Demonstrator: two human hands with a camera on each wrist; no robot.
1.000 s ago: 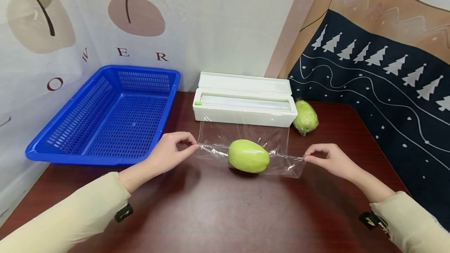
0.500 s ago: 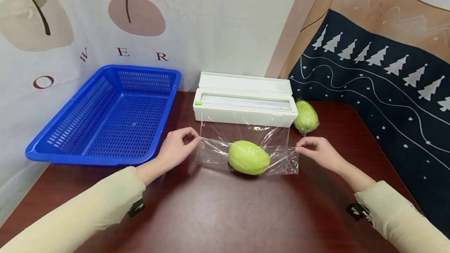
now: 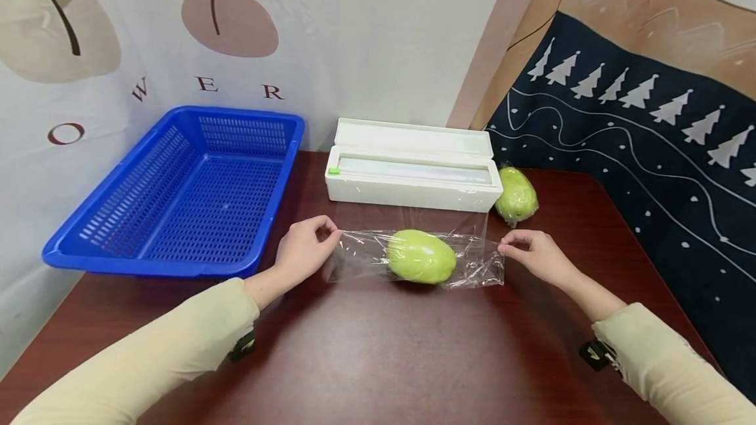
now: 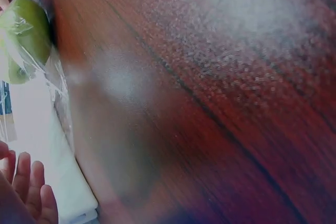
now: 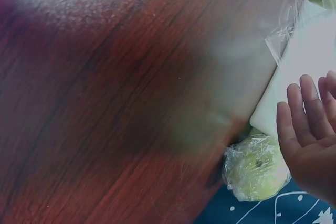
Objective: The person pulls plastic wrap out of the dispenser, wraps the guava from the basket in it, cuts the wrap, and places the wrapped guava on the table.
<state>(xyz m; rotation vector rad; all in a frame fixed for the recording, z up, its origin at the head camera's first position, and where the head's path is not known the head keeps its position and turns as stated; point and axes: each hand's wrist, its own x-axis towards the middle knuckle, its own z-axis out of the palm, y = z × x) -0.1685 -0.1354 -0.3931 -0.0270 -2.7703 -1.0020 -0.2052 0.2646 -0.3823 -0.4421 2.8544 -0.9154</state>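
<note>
Even, gentle tension from both sides would serve best, so the clear film [image 3: 361,260] lies smooth without creasing or tearing; left hand [image 3: 304,246] and right hand [image 3: 540,256] each have the grip pinched on one end of it, and the green fruit [image 3: 421,256] lies roughly midway between them, touching neither, with the white box [image 3: 413,193] behind, near the bench's [image 3: 413,359] far edge

"What hangs behind the worktop [image 3: 425,366]?"
"A white cloth [image 3: 366,38] with rounded flower shapes [image 3: 236,25], dark red letters [image 3: 203,84] and a pinkish stripe [image 3: 495,38] on the right."
"And beyond that?"
"Another cloth [image 3: 590,208]: tan hills [image 3: 667,25] above, white trees [image 3: 640,96] on dark blue below."
"The worktop's wood?"
"Dark reddish-brown, with a pale shine [image 4: 247,3] of light across it."
</note>
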